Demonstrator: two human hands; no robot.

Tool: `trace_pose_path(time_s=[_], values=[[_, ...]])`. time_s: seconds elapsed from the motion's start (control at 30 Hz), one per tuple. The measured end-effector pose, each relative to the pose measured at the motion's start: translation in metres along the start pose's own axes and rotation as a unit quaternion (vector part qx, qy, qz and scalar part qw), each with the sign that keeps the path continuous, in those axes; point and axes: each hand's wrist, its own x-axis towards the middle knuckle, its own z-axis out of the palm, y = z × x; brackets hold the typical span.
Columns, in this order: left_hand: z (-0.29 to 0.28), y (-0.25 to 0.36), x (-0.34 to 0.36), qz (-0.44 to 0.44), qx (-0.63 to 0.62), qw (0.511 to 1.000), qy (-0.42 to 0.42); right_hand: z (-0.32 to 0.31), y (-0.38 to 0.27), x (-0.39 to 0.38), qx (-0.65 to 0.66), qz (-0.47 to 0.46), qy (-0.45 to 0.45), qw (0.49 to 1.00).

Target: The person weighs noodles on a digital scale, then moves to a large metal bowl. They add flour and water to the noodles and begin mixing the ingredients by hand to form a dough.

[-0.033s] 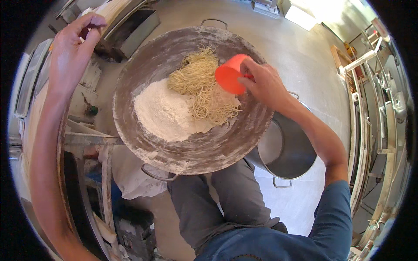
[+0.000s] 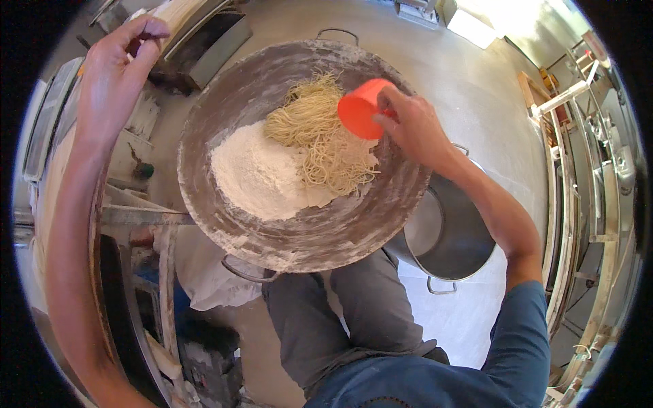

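Observation:
In the upper right part of a wide dark basin point(image 2: 306, 246) dusted with flour, my right hand point(image 2: 420, 129) grips a red-orange plastic cup point(image 2: 360, 110) by its handle side. The cup is tilted over the basin; its contents cannot be made out. Below and left of it lies a heap of thin yellow noodles point(image 2: 306, 112), strands spreading down over a mound of white flour point(image 2: 255, 173). My left hand point(image 2: 128, 58) is raised at the upper left, outside the basin, thumb and fingers curled together near a pale wooden board point(image 2: 180, 15). Whatever it may hold is hidden.
A deep metal pot point(image 2: 456, 238) with handles stands on the floor at the basin's lower right. A dark rectangular bin point(image 2: 216, 49) sits at the upper left. Wooden racks point(image 2: 558, 183) line the right side. My legs are close to the basin's near rim.
My right hand and the red-orange cup have shifted slightly up, away from the noodles. My left hand is almost unmoved.

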Motion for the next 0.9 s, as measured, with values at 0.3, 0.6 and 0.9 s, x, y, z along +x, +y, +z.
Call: trace_pose_path(time_s=[0.3,0.6,0.9], values=[[0.004,-0.004,0.001,0.008,-0.043,0.999,0.011,0.008,0.015,0.028,0.105,0.115,0.041,0.987],[0.004,0.001,0.002,0.018,-0.014,1.000,0.019,0.074,-0.010,0.078,-0.106,-0.162,0.061,0.979],[0.006,-0.003,0.002,0.060,0.008,0.996,0.066,0.067,-0.009,0.095,-0.156,-0.240,0.112,0.952]])
